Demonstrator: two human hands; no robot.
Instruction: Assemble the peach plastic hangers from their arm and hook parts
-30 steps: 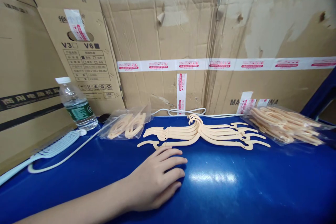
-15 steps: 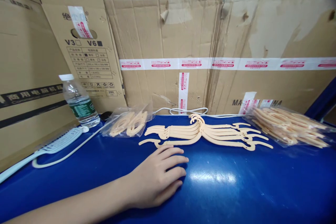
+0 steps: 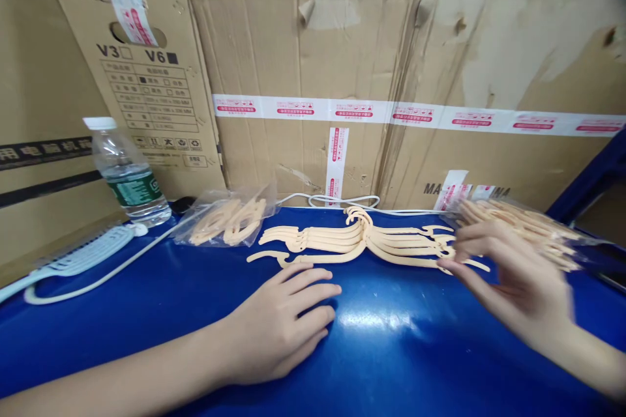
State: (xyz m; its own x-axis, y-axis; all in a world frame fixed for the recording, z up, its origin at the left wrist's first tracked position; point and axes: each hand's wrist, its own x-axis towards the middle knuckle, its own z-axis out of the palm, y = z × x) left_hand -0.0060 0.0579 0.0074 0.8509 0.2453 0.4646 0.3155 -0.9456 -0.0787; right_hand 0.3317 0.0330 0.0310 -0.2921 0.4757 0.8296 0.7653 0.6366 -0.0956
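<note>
Several cream plastic hangers [image 3: 337, 247] lie overlapped in a row on the blue tabletop [image 3: 391, 365], hooks toward the back. My left hand [image 3: 283, 322] rests palm down in front of them, fingers spread, its index finger by the left arm of the nearest hanger. Over the right ends of the hangers is my right hand [image 3: 518, 287], slightly blurred, with thumb and fingers apart and nothing seen between them. It partly covers a clear bag of more hangers [image 3: 533, 225]. To the left sits a smaller clear bag [image 3: 244, 221] with cream pieces inside.
A water bottle [image 3: 132, 189] stands at the left, behind a light blue vented hairbrush [image 3: 88, 253]. A white cable [image 3: 117, 273] runs along the left and back. Cardboard boxes [image 3: 293, 52] wall off the rear. A dark flat object [image 3: 613, 283] shows at the right edge.
My right hand has come into view from the right and reached the right ends of the hangers. My left hand stays by the nearest hanger. The view has shifted slightly.
</note>
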